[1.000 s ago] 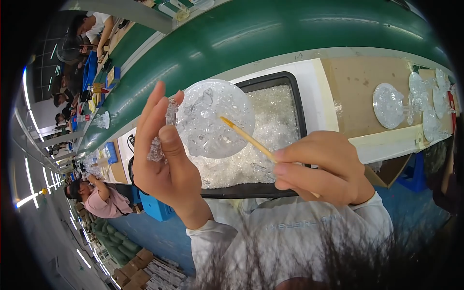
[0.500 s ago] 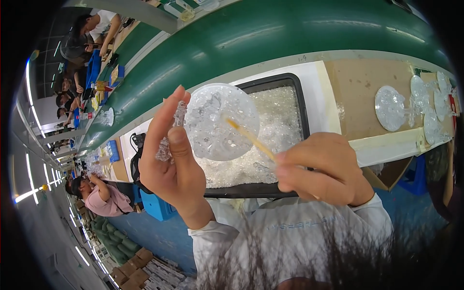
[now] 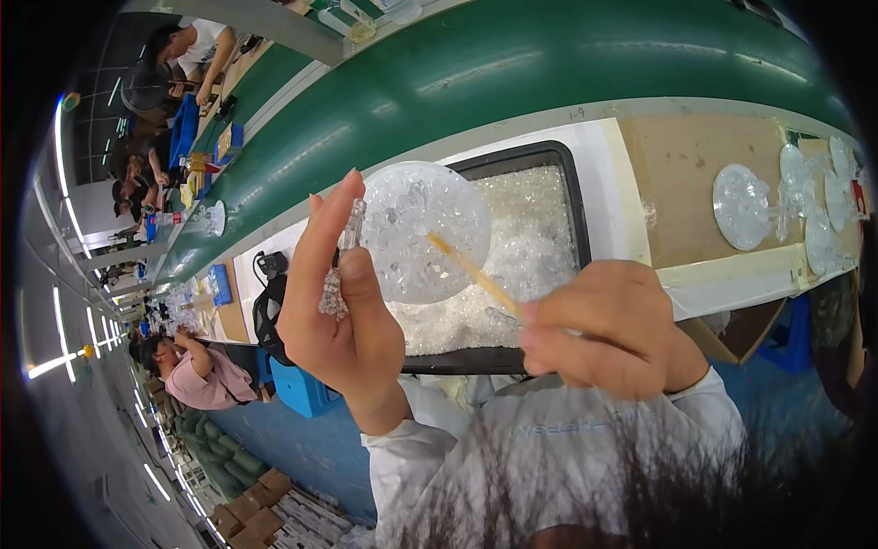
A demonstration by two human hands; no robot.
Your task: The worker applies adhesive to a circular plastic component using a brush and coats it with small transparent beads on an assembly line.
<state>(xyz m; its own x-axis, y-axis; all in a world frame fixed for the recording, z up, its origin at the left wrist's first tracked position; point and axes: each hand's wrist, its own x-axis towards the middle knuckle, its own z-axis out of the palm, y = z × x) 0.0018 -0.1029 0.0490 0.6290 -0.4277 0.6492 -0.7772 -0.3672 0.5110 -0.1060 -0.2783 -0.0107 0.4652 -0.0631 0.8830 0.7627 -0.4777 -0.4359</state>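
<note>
My left hand (image 3: 340,320) grips a clear crystal-like piece with a knobbly stem between thumb and fingers. Its round disc (image 3: 393,261) faces up toward me, with glassy bits over its surface. Pinched in the fingers of my right hand (image 3: 608,325) is a thin wooden-looking stick (image 3: 477,276), whose darker yellow tip meets the disc near its middle or hovers just over it; I cannot tell which. Below both hands lies a black tray (image 3: 580,215) filled with small clear granules (image 3: 538,220).
On brown board (image 3: 681,174) at the right stand several similar clear disc pieces (image 3: 741,207). A green conveyor-like surface (image 3: 512,69) runs along the far side. A black strapped item (image 3: 270,306) lies left of the tray. Co-workers (image 3: 206,371) sit along the left.
My left hand has shifted slightly right and tilted the disc piece a little. The stick's tip has moved slightly down over the disc; my right hand stays nearly in place.
</note>
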